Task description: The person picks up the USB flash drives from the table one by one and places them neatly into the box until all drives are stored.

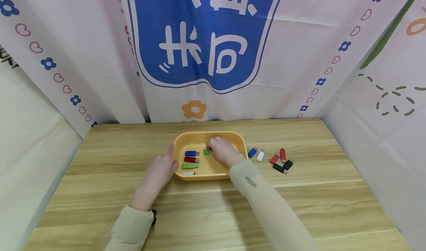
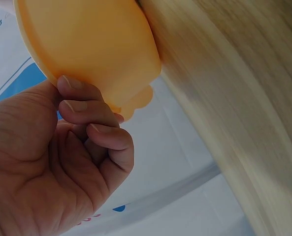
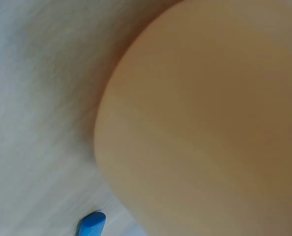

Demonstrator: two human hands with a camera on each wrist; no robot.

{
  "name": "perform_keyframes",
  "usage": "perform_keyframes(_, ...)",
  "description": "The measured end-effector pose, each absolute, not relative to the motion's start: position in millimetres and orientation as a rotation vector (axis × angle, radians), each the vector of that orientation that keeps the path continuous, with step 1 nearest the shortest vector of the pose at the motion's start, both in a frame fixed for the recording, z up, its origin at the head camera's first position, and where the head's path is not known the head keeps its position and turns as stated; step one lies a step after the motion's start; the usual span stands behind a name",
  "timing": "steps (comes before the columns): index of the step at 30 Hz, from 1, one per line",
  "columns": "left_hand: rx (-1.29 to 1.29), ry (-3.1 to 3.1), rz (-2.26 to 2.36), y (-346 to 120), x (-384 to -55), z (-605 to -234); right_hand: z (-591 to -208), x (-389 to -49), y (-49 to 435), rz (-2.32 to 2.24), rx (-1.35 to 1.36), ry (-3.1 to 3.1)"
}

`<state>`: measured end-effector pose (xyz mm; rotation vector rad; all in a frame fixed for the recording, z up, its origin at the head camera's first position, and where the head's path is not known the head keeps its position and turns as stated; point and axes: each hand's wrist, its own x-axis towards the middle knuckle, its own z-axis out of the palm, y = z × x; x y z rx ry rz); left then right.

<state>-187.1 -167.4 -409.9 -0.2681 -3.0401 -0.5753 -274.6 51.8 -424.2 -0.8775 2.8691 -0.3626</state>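
1. The right hand (image 1: pixel 223 150) pinches a green USB drive (image 1: pixel 207 152) inside the yellow tray (image 1: pixel 206 176), its long axis left-right.
2. Leftward, apart, lies a blue USB drive (image 1: pixel 191 153).
3. The left hand (image 1: pixel 160 169), farther away, grips the tray's left end.

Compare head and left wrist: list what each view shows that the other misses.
Only head: the drives in the tray and beside it, and the left sleeve. Only left wrist: the left palm, with curled fingers in front. Both: the left hand, tray, table and cloth.
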Motion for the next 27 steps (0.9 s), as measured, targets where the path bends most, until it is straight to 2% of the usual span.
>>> perform_keyframes(10, -0.267, -3.040, -0.574, -167, -187, -411, -415, -271, 57, -0.369, -0.876, 2.872)
perform_keyframes(27, -0.284, -3.019, -0.574, -168, -187, -411, -370, -260, 83, -0.420, -1.106, 2.971)
